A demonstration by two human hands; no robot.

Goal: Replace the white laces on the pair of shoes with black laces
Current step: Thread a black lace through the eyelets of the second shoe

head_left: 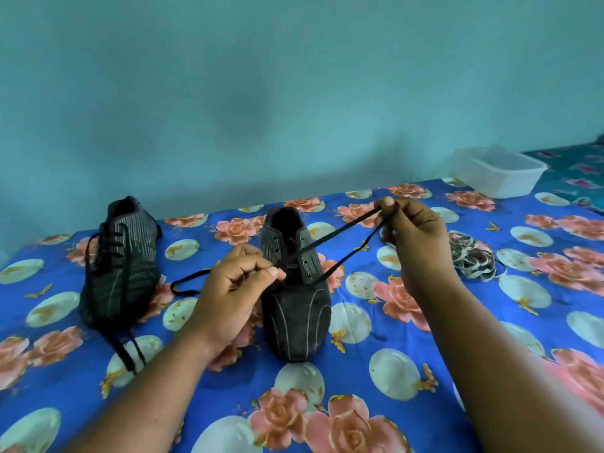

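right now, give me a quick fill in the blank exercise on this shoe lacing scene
1. The right hand holds the black flat lace raised to the ____ of the dark grey shoe in the middle.
2. The laced dark grey shoe on the left carries laces coloured ____.
3. The clear plastic container sits at the far ____ of the floral blue cloth.

Missing: right; black; right
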